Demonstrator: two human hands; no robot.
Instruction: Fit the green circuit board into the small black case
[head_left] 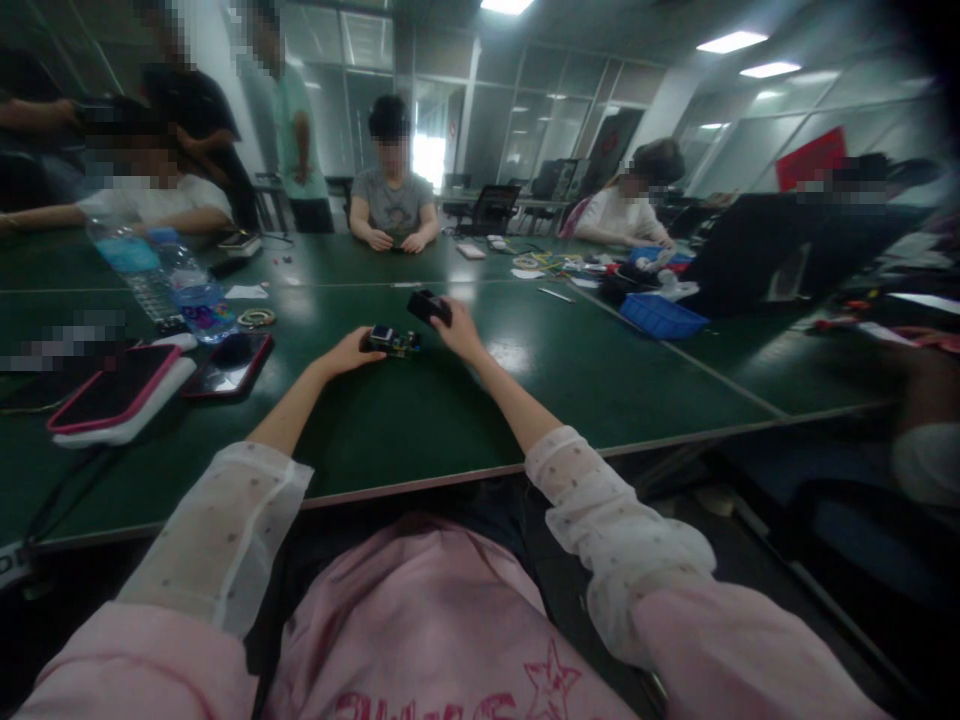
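Observation:
My left hand (351, 352) grips the left end of a small green circuit board (401, 348) with electronic parts on it, held just over or on the green table. A little up and to the right, my right hand (463, 332) is closed round a small black box-shaped piece (427, 306), tilted and raised off the table. A narrow gap separates the black piece from the board. What the black piece looks like inside cannot be made out.
Phones (229, 366) and a pink-rimmed device (116, 390) lie left, before two water bottles (196, 290). A roll of tape (256, 317) lies beyond them. To the right stand a blue tray (660, 316) and tangled wires (540, 262). A person (393, 200) sits opposite.

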